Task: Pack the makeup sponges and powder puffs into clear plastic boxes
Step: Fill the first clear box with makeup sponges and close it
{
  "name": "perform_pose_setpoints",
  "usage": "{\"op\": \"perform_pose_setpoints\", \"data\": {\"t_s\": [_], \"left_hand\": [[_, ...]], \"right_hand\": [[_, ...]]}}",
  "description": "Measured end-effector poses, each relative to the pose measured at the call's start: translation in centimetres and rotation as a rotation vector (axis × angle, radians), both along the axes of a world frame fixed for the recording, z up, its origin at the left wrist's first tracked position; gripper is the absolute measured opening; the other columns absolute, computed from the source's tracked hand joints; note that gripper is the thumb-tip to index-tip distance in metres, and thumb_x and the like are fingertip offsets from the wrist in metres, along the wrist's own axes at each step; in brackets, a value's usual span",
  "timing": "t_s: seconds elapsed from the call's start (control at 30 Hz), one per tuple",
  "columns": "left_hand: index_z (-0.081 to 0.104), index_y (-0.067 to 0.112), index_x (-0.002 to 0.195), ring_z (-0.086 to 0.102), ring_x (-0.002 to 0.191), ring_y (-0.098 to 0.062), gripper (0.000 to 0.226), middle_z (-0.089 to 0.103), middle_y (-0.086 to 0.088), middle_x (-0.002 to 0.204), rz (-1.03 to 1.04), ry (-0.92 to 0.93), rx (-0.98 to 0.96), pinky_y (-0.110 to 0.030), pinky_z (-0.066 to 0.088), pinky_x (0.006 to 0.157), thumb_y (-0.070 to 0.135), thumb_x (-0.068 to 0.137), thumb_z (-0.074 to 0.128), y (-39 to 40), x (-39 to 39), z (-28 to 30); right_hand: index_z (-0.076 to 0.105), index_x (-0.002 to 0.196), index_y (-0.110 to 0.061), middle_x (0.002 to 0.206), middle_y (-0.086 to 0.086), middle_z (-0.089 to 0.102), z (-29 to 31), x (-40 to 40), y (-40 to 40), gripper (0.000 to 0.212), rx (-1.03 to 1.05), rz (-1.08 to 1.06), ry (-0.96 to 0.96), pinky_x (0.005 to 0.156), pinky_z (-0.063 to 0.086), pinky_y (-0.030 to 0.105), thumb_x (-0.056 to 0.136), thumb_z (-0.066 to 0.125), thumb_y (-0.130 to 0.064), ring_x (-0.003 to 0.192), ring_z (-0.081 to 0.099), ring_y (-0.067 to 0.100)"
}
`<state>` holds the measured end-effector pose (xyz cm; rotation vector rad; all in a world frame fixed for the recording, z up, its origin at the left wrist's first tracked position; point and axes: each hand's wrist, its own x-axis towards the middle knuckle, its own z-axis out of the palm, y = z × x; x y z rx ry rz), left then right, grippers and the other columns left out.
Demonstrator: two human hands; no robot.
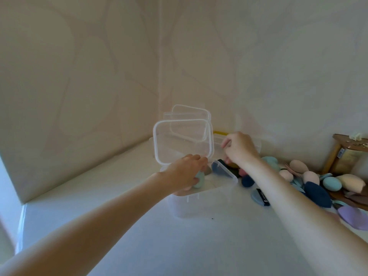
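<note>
A clear plastic box (201,202) sits open on the white table (139,236), its hinged lid (182,141) standing up at the back, and down inside it the left hand (186,172) is closed around a pale mint sponge (199,181), egg-shaped and soft-looking, pressing it toward the left end of the box. A dark navy puff (220,168), flat and rounded, lies just to the right of that hand against the box's right wall. The right hand (240,149) hovers behind the far right corner of the box with fingers curled; whether it is pinching anything I cannot tell from here. The loose pile (310,181) lies to the right of the box, well nearer the right hand than the left: peach and teal egg shapes, navy and lilac teardrop puffs, a flat blue puff with a black ribbon (262,197) closest to the box. Most of them lie with their long axis running roughly across the table, toward the box. I'd judge the right hand the natural one for the next pick. More empty clear boxes (190,118) are stacked behind, glossy and see-through, against the cream wall.
</note>
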<state>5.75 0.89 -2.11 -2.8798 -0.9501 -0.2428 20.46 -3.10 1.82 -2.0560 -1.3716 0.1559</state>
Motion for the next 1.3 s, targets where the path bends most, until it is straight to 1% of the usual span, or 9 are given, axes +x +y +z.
{"op": "perform_pose_setpoints", "data": {"t_s": [0.13,0.2,0.3,0.43,0.57,0.73,0.97,1.1,1.3], "left_hand": [[0.034,0.016,0.139,0.05,0.113,-0.025,0.05,0.048,-0.009,0.123,-0.004,0.024,0.025,-0.029,0.04,0.089,0.023,0.092,0.052,0.1,0.1,-0.2],[0.039,0.022,0.139,0.049,0.111,-0.024,0.048,0.046,-0.008,0.121,-0.014,0.016,-0.002,-0.026,0.038,0.084,0.024,0.092,0.05,0.1,0.1,-0.2],[0.044,0.025,0.135,0.048,0.111,-0.023,0.043,0.046,-0.006,0.121,-0.032,-0.004,-0.028,-0.022,0.029,0.079,0.024,0.092,0.05,0.1,0.0,-0.2],[0.046,0.024,0.134,0.048,0.111,-0.023,0.043,0.045,-0.006,0.122,-0.02,-0.023,-0.053,-0.022,0.029,0.079,0.023,0.092,0.052,0.1,0.0,-0.2],[0.045,0.024,0.135,0.047,0.112,-0.023,0.043,0.045,-0.006,0.123,-0.019,-0.02,-0.061,-0.025,0.036,0.085,0.024,0.092,0.052,-0.1,0.0,-0.1],[0.047,0.024,0.132,0.046,0.112,-0.023,0.042,0.046,-0.006,0.123,-0.014,-0.022,-0.065,-0.028,0.038,0.091,0.023,0.091,0.053,-0.1,-0.1,-0.1],[0.046,0.025,0.131,0.046,0.114,-0.022,0.041,0.056,-0.003,0.121,-0.004,0.002,-0.037,-0.03,0.039,0.095,0.026,0.091,0.052,0.1,-0.2,-0.5],[0.049,0.019,0.127,0.047,0.114,-0.022,0.037,0.058,-0.003,0.122,0.006,0.014,-0.028,-0.029,0.039,0.094,0.026,0.091,0.051,0.2,-0.1,-0.4],[0.055,0.019,0.12,0.049,0.11,-0.021,0.031,0.059,-0.001,0.12,-0.001,-0.023,-0.051,-0.025,0.039,0.085,0.023,0.09,0.053,0.2,-0.1,-0.5]], "right_hand": [[0.048,0.135,-0.02,0.142,0.012,0.043,-1.6,2.5,1.1,0.055,-0.349,0.083,-0.154,0.063,0.05,0.029,0.089,0.044,0.008,0.097,0.057,0.027],[0.041,0.141,-0.024,0.145,0.007,0.043,-2.7,2.8,1.5,0.06,-0.465,0.211,-0.18,0.078,0.05,0.031,0.089,0.052,0.002,0.107,0.058,0.026],[0.052,0.13,-0.016,0.137,0.006,0.051,-3.6,2.9,1.7,0.045,-0.38,0.281,-0.155,0.093,0.04,0.029,0.087,0.06,-0.006,0.122,0.049,0.026],[0.047,0.101,-0.013,0.104,0.008,0.055,-4.4,3.5,2.2,0.026,-0.292,0.171,-0.152,0.075,0.041,0.033,0.082,0.064,-0.011,0.089,0.051,0.023],[0.045,0.116,-0.015,0.105,0.002,0.048,-1.7,3.2,1.6,0.045,0.03,0.155,0.046,0.072,0.039,0.029,0.079,0.069,-0.005,0.088,0.049,0.019],[0.059,0.099,-0.018,0.091,-0.005,0.048,1.6,1.7,-0.1,0.041,-0.024,0.334,0.237,0.066,0.042,0.025,0.077,0.046,0.015,0.083,0.047,0.016],[0.067,0.11,-0.025,0.115,0.0,0.051,1.3,-0.7,-0.9,0.036,-0.386,0.521,-0.178,0.098,0.048,0.039,0.079,0.057,-0.01,0.106,0.054,0.022],[0.045,0.132,-0.021,0.119,0.001,0.054,0.1,-1.2,-1.0,0.051,-0.463,0.506,-0.268,0.084,0.048,0.036,0.084,0.055,-0.004,0.106,0.054,0.023],[0.059,0.093,-0.008,0.099,0.01,0.048,-1.4,-1.9,-0.2,0.018,-0.432,0.497,-0.499,0.07,0.046,0.039,0.077,0.054,-0.002,0.087,0.056,0.032]]}}
